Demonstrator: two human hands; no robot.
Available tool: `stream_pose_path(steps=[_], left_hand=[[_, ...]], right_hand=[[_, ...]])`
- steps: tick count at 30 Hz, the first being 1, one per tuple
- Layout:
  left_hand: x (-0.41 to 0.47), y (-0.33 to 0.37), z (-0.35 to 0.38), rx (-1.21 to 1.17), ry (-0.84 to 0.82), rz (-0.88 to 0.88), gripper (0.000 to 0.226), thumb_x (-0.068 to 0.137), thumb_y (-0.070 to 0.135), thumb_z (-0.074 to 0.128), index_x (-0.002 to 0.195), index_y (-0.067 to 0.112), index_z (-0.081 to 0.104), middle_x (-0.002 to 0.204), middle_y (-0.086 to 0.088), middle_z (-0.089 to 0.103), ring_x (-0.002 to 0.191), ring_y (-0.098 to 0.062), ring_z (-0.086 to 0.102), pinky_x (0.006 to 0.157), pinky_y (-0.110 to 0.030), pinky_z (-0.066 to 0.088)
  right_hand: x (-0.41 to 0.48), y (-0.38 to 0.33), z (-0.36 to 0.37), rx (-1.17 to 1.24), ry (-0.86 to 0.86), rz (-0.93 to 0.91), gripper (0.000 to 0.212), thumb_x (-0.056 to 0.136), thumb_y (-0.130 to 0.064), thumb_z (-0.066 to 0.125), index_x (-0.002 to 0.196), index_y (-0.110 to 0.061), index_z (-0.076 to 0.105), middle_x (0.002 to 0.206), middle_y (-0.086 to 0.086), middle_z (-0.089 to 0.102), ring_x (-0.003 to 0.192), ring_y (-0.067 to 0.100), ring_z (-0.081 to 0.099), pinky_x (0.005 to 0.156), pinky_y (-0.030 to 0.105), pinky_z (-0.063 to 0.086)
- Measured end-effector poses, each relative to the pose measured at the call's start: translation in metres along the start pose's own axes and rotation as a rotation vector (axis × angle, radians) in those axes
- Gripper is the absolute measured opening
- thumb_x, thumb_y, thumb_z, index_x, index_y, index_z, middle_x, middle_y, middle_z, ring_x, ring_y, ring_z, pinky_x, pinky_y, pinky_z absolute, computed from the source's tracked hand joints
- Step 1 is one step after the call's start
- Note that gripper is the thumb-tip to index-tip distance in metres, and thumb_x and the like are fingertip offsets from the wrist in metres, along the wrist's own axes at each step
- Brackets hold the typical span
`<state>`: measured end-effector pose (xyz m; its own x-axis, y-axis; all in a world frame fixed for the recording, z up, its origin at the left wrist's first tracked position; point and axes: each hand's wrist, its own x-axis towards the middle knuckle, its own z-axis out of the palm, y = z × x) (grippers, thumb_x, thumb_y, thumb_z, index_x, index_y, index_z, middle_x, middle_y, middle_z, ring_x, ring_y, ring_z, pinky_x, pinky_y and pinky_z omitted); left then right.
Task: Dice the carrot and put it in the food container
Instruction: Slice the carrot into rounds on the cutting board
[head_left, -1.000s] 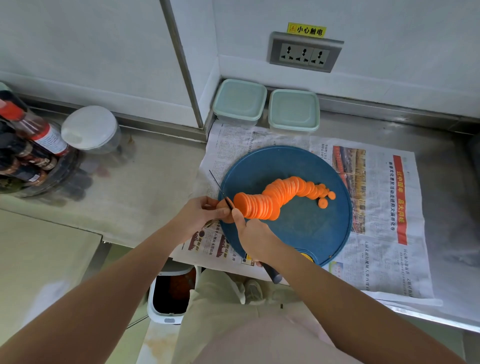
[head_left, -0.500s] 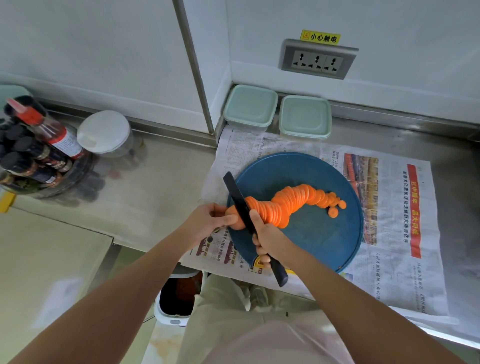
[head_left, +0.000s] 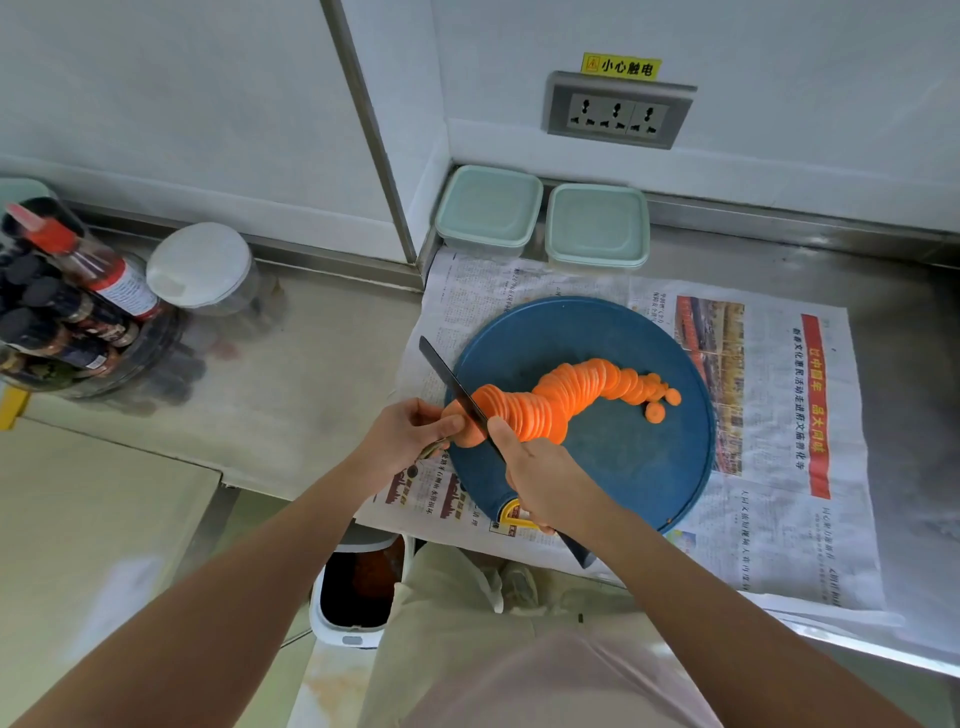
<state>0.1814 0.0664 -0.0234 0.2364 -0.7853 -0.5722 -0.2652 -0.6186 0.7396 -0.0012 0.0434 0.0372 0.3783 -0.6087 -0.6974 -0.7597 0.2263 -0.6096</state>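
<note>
A row of thin orange carrot slices (head_left: 566, 395) curves across the round blue cutting board (head_left: 639, 462). My left hand (head_left: 410, 431) pinches the uncut carrot end (head_left: 467, 435) at the board's left edge. My right hand (head_left: 540, 473) grips the handle of a dark knife (head_left: 452, 382), whose blade crosses the carrot between the end piece and the slices. Two pale green lidded food containers (head_left: 488, 210) (head_left: 597, 226) stand shut against the back wall.
Newspaper (head_left: 779, 415) covers the steel counter under the board. At the left stand a rack of sauce bottles (head_left: 67, 306) and a white-lidded jar (head_left: 202, 267). A wall socket (head_left: 618, 111) is above the containers. An open bin (head_left: 358, 587) sits on the floor below the counter edge.
The knife tilted from edge-on to a flatter angle and stays across the carrot by the end piece. Both hands keep their holds. The camera view shifted slightly.
</note>
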Motion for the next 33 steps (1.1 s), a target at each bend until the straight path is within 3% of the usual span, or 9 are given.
stream_pose_path(steps=[2,4,6,10,16,22,26,31,33], left_hand=[[0.001,-0.001,0.001,0.032,0.011,0.001,0.05,0.072,0.048,0.07,0.104,0.01,0.061,0.094,-0.005,0.068,0.086,-0.019,0.065,0.082,-0.031,0.052],[0.001,-0.002,0.001,0.045,0.017,0.012,0.043,0.078,0.043,0.07,0.104,0.01,0.061,0.096,-0.007,0.068,0.088,-0.021,0.065,0.084,-0.034,0.053],[-0.001,-0.001,0.002,0.051,0.018,0.021,0.053,0.072,0.049,0.069,0.106,0.009,0.061,0.098,-0.009,0.068,0.092,-0.025,0.066,0.087,-0.037,0.053],[-0.004,0.0,0.003,0.065,0.024,0.012,0.052,0.076,0.047,0.069,0.109,0.009,0.06,0.104,-0.011,0.068,0.097,-0.027,0.065,0.091,-0.041,0.052],[-0.005,0.0,0.004,0.054,0.042,0.011,0.046,0.08,0.044,0.068,0.109,0.009,0.06,0.105,-0.011,0.067,0.098,-0.027,0.064,0.091,-0.04,0.052],[-0.007,0.001,0.005,0.082,0.039,-0.006,0.048,0.08,0.046,0.067,0.111,0.009,0.061,0.105,-0.009,0.066,0.097,-0.024,0.064,0.089,-0.036,0.052],[-0.008,0.002,0.001,0.107,0.011,-0.019,0.063,0.067,0.059,0.065,0.106,0.01,0.065,0.101,-0.009,0.068,0.094,-0.027,0.066,0.091,-0.041,0.053],[-0.005,-0.002,0.001,0.117,0.016,0.009,0.041,0.079,0.046,0.07,0.097,0.009,0.066,0.091,-0.008,0.067,0.088,-0.026,0.065,0.087,-0.039,0.052],[-0.006,-0.003,0.001,0.094,0.027,0.013,0.04,0.079,0.04,0.073,0.1,0.007,0.067,0.094,-0.01,0.069,0.086,-0.024,0.065,0.086,-0.038,0.052]], right_hand=[[-0.005,0.002,-0.001,-0.083,-0.004,-0.07,0.052,0.102,-0.051,0.017,0.062,-0.024,0.039,0.054,0.001,0.026,0.038,0.007,0.026,0.055,0.023,0.03],[-0.006,0.004,0.0,-0.062,0.027,-0.043,0.047,0.105,-0.038,0.015,0.106,-0.02,0.058,0.06,0.002,0.028,0.045,0.007,0.028,0.051,0.018,0.029],[-0.008,0.006,0.002,-0.063,0.021,-0.006,0.046,0.105,-0.031,0.019,0.139,-0.007,0.039,0.062,0.002,0.031,0.049,0.007,0.031,0.046,0.021,0.028],[-0.014,0.011,-0.001,-0.036,0.036,-0.085,0.053,0.1,-0.053,0.023,0.089,-0.009,0.05,0.058,0.002,0.041,0.049,0.011,0.039,0.05,0.022,0.033],[-0.018,0.005,0.008,-0.111,0.038,-0.052,0.016,0.105,-0.037,0.015,0.105,-0.038,0.03,0.067,0.005,0.035,0.071,0.02,0.054,0.077,0.037,0.053],[-0.024,0.008,0.005,-0.057,0.049,-0.08,0.046,0.1,-0.053,0.024,0.065,-0.027,0.038,0.057,0.003,0.044,0.048,0.012,0.043,0.051,0.027,0.042],[-0.02,0.006,0.008,-0.147,0.026,-0.043,0.051,0.1,-0.055,0.017,0.07,-0.022,0.041,0.059,0.005,0.039,0.05,0.012,0.044,0.058,0.027,0.044],[-0.022,0.011,0.013,-0.211,0.024,-0.109,0.057,0.101,-0.05,0.018,0.089,-0.004,0.049,0.064,0.005,0.042,0.056,0.015,0.041,0.052,0.02,0.03],[-0.018,0.012,0.021,-0.181,0.069,-0.023,0.04,0.105,-0.032,0.027,0.118,0.001,0.046,0.068,0.006,0.035,0.065,0.019,0.044,0.054,0.02,0.032]])
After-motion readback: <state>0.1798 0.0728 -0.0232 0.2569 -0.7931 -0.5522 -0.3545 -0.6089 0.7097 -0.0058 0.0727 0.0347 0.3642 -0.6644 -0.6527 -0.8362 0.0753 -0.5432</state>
